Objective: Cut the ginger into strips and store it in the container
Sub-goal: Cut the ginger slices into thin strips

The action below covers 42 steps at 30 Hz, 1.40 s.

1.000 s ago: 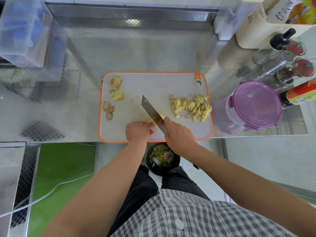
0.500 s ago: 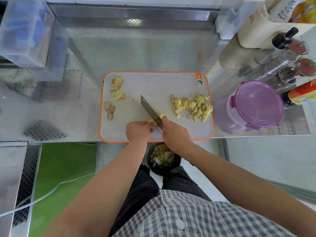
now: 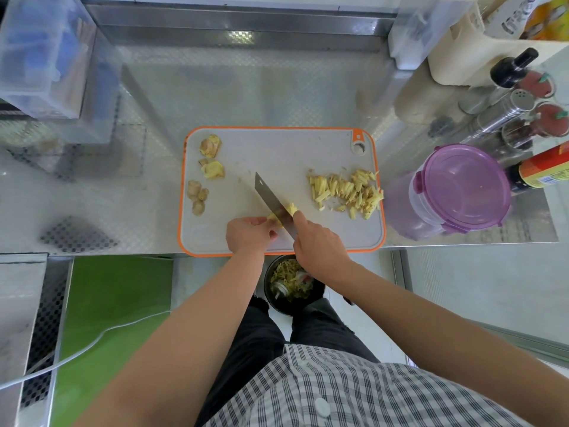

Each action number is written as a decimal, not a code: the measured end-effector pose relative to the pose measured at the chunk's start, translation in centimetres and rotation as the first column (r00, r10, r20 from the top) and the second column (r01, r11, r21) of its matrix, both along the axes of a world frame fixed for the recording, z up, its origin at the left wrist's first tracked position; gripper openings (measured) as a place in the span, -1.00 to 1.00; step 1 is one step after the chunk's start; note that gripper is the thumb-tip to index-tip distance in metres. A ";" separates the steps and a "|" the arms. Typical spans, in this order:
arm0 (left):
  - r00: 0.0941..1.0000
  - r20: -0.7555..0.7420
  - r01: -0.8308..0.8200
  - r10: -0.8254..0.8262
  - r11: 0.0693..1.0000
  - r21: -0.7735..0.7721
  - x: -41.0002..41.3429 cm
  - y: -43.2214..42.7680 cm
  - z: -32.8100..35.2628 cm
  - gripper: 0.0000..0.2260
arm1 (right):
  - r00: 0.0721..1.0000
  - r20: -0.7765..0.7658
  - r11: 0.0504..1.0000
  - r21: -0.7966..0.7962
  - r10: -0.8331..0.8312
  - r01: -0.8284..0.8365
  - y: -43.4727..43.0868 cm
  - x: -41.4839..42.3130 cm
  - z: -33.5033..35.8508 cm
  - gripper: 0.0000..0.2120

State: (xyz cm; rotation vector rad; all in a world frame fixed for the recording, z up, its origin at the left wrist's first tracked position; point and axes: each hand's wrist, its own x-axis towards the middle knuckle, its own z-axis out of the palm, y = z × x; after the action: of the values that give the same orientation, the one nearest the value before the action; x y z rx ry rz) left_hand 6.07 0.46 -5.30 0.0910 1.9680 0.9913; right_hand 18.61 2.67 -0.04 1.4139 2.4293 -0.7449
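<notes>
looking down from my remote view, my left hand (image 3: 249, 234) curls its fingers (image 3: 261, 222) to pinch a small ginger piece (image 3: 284, 212) near the front edge of the orange-rimmed cutting board (image 3: 277, 149) on the steel surface (image 3: 215, 87). my right hand (image 3: 320, 245) is wrapped round the knife (image 3: 271, 197), whose blade rests slantwise on that piece. cut ginger strips (image 3: 348, 189) lie piled at the board's right side, rough ginger chunks (image 3: 211, 169) at its left, and the purple-lidded container (image 3: 462, 189) stands closed just right of the board.
</notes>
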 end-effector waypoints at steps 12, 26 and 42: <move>1.000 0.000 -0.002 0.002 1.000 0.008 0.0 -0.1 -0.1 -0.82 | 0.998 -0.068 1.000 0.024 0.016 -0.015 -0.1 0.7 0.6 -0.86; 1.000 0.014 -0.001 0.001 1.000 0.025 -0.1 -0.3 0.3 -0.72 | 0.999 -0.045 1.000 0.011 -0.026 0.026 0.1 0.1 -0.2 -0.82; 1.000 0.029 0.005 -0.007 0.999 0.042 -0.3 -0.3 1.0 -0.79 | 1.000 0.004 1.000 0.000 0.016 -0.016 -0.1 -0.2 0.2 -0.77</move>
State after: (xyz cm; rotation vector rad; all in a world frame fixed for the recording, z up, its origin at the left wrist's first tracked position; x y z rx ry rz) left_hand 5.75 0.17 -4.31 0.1053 1.9202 1.0247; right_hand 18.38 2.53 0.18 1.3927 2.4350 -0.7379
